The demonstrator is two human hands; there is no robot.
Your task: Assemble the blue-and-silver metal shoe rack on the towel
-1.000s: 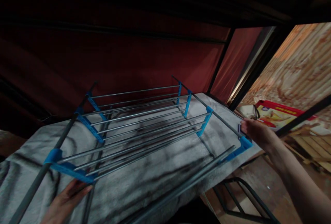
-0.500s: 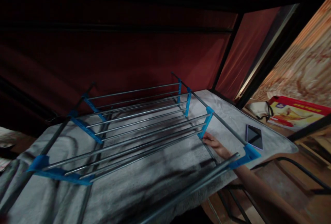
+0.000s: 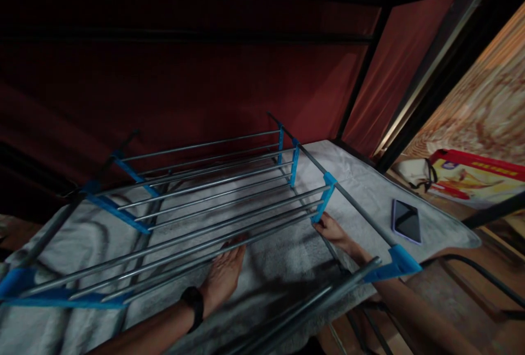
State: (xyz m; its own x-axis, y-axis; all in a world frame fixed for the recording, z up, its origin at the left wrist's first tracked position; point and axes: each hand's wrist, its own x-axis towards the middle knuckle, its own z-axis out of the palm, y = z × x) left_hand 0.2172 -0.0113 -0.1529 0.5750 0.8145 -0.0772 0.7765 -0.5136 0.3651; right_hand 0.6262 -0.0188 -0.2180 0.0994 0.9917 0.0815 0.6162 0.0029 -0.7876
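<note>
A rack of grey metal tubes point(image 3: 205, 230) with blue plastic connectors lies across a pale cloth-covered surface. My right hand point(image 3: 333, 233) is at its right side. Its fingers are closed around the lower end of a blue connector point(image 3: 325, 202), where a thin side tube meets it. Under the nearest cross tubes reaches my left hand point(image 3: 225, 275), wearing a dark wristband point(image 3: 193, 307). Its fingers are stretched out, and the tubes partly cover the fingertips; whether they touch a tube I cannot tell. Thicker tubes point(image 3: 311, 306) end at another blue connector point(image 3: 396, 267) near my right forearm.
A phone point(image 3: 407, 221) lies on the cloth point(image 3: 365, 174) at the right. Beyond it are a red and yellow box point(image 3: 476, 177) and a white item with a dark strap point(image 3: 412, 172). A dark red panel point(image 3: 205, 87) stands behind the rack. A black metal bar point(image 3: 484, 281) curves at lower right.
My left hand has come into view and now reaches under the near tubes. The rack's left end appears shifted left and lower. My right hand stays by the same connector, its fingers more closed.
</note>
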